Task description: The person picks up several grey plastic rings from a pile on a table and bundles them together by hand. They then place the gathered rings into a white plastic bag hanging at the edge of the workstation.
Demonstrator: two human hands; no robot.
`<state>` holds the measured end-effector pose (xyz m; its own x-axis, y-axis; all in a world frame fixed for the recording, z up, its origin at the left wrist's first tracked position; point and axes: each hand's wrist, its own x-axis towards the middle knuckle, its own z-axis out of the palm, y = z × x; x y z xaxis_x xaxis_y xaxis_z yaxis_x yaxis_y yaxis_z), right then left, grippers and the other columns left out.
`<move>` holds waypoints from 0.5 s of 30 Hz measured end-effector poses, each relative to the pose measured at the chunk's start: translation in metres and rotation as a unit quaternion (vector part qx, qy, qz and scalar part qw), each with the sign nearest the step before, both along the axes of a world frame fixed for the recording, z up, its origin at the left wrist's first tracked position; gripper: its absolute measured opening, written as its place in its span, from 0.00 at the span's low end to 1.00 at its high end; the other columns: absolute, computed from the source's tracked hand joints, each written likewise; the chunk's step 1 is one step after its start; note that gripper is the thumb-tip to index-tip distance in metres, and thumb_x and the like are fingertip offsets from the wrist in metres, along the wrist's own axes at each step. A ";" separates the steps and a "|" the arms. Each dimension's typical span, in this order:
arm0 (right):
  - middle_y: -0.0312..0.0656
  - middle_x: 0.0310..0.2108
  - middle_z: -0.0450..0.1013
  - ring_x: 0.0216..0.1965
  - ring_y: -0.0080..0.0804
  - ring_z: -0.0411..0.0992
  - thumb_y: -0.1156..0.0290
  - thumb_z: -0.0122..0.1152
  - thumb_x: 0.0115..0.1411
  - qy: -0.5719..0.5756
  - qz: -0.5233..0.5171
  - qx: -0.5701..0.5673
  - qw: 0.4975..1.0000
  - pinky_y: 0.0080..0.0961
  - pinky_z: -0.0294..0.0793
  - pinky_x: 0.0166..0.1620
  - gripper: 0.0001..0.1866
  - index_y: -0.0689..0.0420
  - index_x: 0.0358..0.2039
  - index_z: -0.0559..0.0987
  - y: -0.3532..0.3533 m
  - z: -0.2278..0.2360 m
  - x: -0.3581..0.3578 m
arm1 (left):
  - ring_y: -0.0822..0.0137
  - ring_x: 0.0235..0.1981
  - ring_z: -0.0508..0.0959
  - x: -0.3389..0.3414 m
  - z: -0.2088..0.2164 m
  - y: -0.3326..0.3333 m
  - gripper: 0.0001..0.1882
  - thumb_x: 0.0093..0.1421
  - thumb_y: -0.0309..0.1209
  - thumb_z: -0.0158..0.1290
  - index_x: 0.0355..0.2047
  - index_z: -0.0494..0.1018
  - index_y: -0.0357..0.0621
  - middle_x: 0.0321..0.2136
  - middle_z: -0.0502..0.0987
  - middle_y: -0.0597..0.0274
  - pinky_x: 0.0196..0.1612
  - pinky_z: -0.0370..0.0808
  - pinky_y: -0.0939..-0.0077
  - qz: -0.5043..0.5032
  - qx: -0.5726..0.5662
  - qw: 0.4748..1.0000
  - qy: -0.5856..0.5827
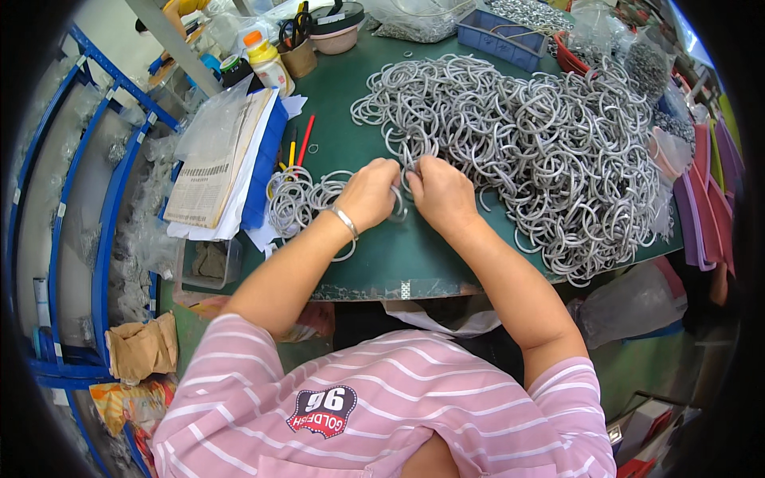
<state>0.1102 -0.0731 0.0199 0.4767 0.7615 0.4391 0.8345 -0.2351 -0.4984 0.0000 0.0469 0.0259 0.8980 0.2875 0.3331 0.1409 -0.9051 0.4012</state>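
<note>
Grey metal rings (518, 151), uncountable, heap upper right. Left hand (371, 191) and right hand (441, 191) grip some. One brown upper-left cup (300, 62) holds black-handled tools (296, 29).

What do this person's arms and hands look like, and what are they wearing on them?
Both the left hand and right hand are ungloved. A shiny silver-coloured bangle circles the left wrist; none shows on the right. The short left sleeve and right sleeve are pink with thin white stripes, matching the shirt. No cables show.
</note>
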 end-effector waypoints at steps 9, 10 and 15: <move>0.47 0.24 0.74 0.28 0.47 0.75 0.65 0.60 0.51 -0.060 -0.073 -0.078 0.992 0.40 0.74 0.32 0.10 0.59 0.25 0.75 0.015 -0.013 -0.009 | 0.43 0.44 0.71 0.024 -0.013 0.002 0.15 0.45 0.16 0.49 0.35 0.68 0.36 0.51 0.63 0.44 0.46 0.71 0.57 0.094 -0.012 0.990 -0.105; 0.47 0.24 0.75 0.28 0.47 0.75 0.65 0.60 0.51 -0.024 -0.072 -0.071 0.995 0.40 0.74 0.33 0.11 0.60 0.25 0.76 0.015 -0.012 -0.007 | 0.43 0.43 0.72 0.025 -0.009 0.002 0.13 0.45 0.16 0.50 0.34 0.68 0.36 0.52 0.63 0.44 0.46 0.71 0.57 0.098 -0.020 0.993 -0.067; 0.53 0.27 0.75 0.33 0.50 0.75 0.64 0.57 0.53 0.161 -0.051 -0.006 0.986 0.41 0.73 0.38 0.12 0.60 0.26 0.79 0.011 0.016 0.002 | 0.46 0.41 0.73 0.025 0.004 0.010 0.15 0.45 0.15 0.48 0.36 0.69 0.37 0.47 0.68 0.48 0.44 0.71 0.61 0.048 0.073 0.996 -0.013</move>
<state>0.1120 -0.0625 0.0359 0.6647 0.7061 0.2439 0.6046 -0.3168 -0.7308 0.0248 0.0565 0.0295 0.8593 0.3194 0.3994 0.2218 -0.9365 0.2716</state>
